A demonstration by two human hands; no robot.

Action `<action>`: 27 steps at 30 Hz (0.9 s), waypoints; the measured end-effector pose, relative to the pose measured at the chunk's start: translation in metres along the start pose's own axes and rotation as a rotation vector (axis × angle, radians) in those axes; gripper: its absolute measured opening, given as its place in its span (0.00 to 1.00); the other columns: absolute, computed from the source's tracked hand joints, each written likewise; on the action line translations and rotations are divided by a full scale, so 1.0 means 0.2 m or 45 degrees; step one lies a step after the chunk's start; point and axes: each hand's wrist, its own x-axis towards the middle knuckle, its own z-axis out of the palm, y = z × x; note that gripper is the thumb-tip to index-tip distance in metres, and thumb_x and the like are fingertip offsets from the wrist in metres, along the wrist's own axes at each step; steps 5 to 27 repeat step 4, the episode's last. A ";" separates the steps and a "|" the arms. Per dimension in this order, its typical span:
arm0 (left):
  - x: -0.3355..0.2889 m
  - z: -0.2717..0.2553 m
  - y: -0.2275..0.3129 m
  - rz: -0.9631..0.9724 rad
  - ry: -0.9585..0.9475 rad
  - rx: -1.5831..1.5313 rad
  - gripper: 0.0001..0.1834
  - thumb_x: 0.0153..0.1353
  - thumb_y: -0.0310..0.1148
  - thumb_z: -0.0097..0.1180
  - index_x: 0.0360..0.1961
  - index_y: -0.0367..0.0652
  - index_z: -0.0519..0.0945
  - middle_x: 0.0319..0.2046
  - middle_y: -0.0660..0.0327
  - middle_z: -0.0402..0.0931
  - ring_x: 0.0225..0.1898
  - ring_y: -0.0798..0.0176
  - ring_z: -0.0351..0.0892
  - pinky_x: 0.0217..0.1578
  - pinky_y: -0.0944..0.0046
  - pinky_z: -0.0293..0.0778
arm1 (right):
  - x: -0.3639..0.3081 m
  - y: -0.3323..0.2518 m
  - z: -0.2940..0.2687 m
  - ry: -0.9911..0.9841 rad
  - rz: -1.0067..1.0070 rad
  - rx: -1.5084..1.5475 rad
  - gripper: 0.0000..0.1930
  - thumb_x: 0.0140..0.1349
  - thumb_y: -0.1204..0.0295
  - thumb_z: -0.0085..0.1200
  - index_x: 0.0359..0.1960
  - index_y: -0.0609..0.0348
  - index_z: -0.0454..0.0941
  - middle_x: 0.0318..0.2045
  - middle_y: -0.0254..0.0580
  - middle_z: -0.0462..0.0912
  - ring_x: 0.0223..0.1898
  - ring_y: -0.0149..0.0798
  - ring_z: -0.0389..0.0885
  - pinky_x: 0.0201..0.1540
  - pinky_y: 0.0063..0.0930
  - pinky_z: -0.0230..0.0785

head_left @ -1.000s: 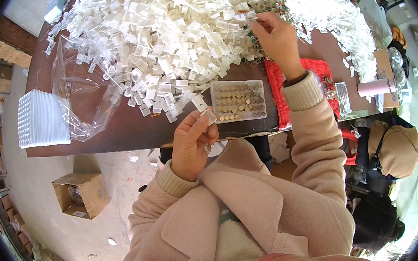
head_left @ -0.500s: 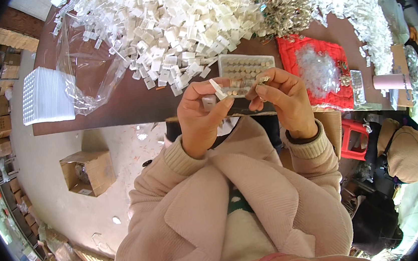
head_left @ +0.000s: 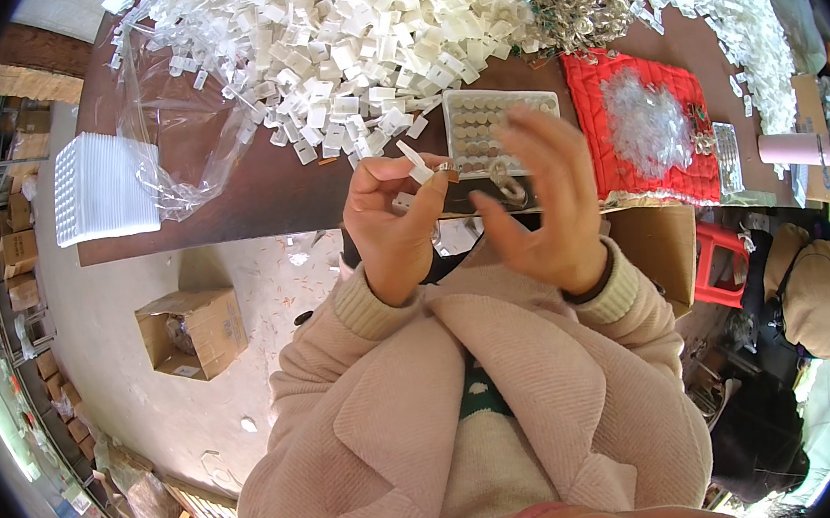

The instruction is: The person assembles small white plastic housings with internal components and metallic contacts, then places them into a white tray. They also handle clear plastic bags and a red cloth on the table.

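Just in front of the table's edge, my left hand (head_left: 394, 223) is closed, pinching a small white plastic piece (head_left: 416, 161) with a raised flap between thumb and fingers. A small shiny strip (head_left: 445, 167) sticks out beside my left thumb. My right hand (head_left: 547, 201) is raised to the right, blurred by motion, its fingers spread. Between its thumb and fingers a clear looped bit (head_left: 507, 182) shows; whether the hand touches it I cannot tell. Beyond both hands lies a pale tray (head_left: 552, 104) with rows of small round pieces.
A large heap of white plastic pieces (head_left: 346, 56) covers the table's far side, beside a metallic pile (head_left: 570, 4). To the right, a red cloth (head_left: 596, 147) bears clear bits. At left stand stacked white trays (head_left: 100, 187) and a plastic bag (head_left: 146, 115). A cardboard box (head_left: 208, 339) sits on the floor.
My right hand has opened out of its pinch and moved away from the left, its fingers spreading. My left hand still holds the white plastic piece. The whole view has shifted slightly.
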 end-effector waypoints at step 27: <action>-0.01 -0.01 -0.02 -0.107 -0.039 -0.276 0.14 0.61 0.15 0.59 0.43 0.42 0.71 0.42 0.51 0.82 0.37 0.69 0.82 0.34 0.74 0.77 | -0.02 0.02 0.08 -0.053 -0.290 -0.088 0.23 0.45 0.71 0.69 0.46 0.56 0.79 0.40 0.39 0.83 0.43 0.45 0.81 0.61 0.46 0.66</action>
